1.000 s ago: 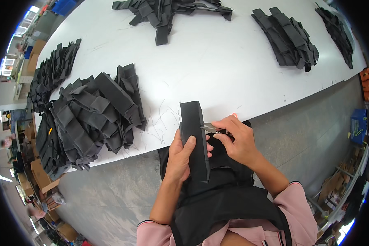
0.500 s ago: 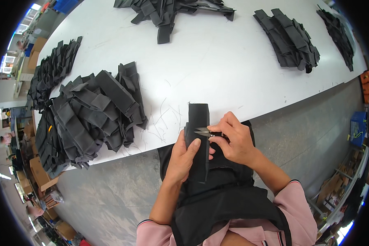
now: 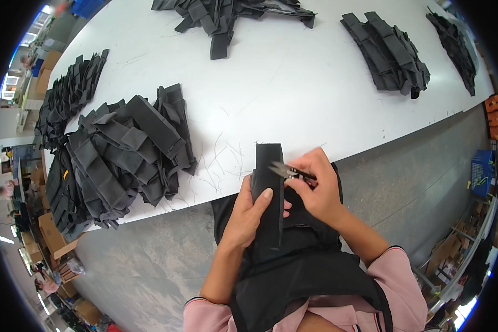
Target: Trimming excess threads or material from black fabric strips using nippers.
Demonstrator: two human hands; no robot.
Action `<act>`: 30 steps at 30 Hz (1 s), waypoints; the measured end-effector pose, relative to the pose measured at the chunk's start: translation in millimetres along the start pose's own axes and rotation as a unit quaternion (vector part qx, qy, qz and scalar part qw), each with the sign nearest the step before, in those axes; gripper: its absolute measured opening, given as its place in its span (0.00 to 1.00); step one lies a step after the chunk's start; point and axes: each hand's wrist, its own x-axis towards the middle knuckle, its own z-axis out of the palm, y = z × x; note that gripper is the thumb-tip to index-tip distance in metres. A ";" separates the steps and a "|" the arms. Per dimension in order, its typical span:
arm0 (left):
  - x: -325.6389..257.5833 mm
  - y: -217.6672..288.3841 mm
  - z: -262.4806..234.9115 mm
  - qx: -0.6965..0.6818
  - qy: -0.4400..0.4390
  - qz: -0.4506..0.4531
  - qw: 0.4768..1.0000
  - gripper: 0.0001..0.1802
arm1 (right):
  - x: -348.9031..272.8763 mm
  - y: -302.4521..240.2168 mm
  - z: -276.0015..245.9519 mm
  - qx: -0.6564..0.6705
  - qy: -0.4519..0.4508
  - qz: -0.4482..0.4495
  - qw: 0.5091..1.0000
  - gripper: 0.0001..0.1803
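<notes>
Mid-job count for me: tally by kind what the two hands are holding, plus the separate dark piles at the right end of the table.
Thread snips, in the right hand: 1
Black fabric strip, in the left hand: 1
Dark piles at the right end: 2
Total: 4

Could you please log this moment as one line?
left hand: holds long black fabric strip; right hand: holds silver-bladed snips over strip; white table: black fabric piles
</notes>
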 end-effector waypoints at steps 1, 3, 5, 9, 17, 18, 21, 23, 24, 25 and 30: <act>0.7 -0.3 0.7 0.004 -0.003 -0.017 1.000 0.20 | 3.7 1.6 0.0 0.101 0.016 0.086 0.991 0.19; 0.0 -0.1 0.9 0.027 -0.037 -0.022 0.999 0.22 | 21.7 10.5 -0.8 0.175 -0.095 0.197 0.960 0.17; 0.7 0.7 -1.2 0.049 -0.069 -0.024 0.996 0.23 | 25.8 10.9 -2.4 0.367 -0.153 0.325 0.858 0.12; 11.7 -5.6 -13.1 -0.100 -0.229 0.039 0.967 0.30 | 18.1 10.6 -5.9 0.462 -0.169 0.288 0.822 0.08; 27.1 -10.3 3.8 -0.167 -0.061 0.043 0.983 0.30 | 7.0 5.9 -17.0 0.034 0.045 0.107 0.993 0.11; 26.8 -8.4 4.7 -0.144 -0.048 0.039 0.988 0.30 | 7.1 6.5 -20.9 0.023 0.010 0.100 0.995 0.10; 25.3 -6.9 3.5 -0.107 -0.021 0.019 0.994 0.30 | 14.7 4.3 -22.0 0.041 -0.039 0.097 0.994 0.10; 23.9 -5.5 4.9 -0.102 -0.019 0.011 0.995 0.30 | 19.2 2.9 -19.4 0.069 -0.052 0.102 0.991 0.09; 23.3 -5.2 4.8 -0.098 -0.014 0.004 0.995 0.30 | 20.5 3.8 -16.9 0.086 -0.034 0.104 0.990 0.08; 23.1 -5.0 3.7 -0.097 -0.015 0.004 0.995 0.30 | 21.5 4.6 -15.9 0.103 -0.016 0.107 0.989 0.08; 19.9 0.7 8.5 0.017 0.031 0.029 0.999 0.26 | 22.2 4.1 -18.9 0.090 -0.017 0.102 0.991 0.08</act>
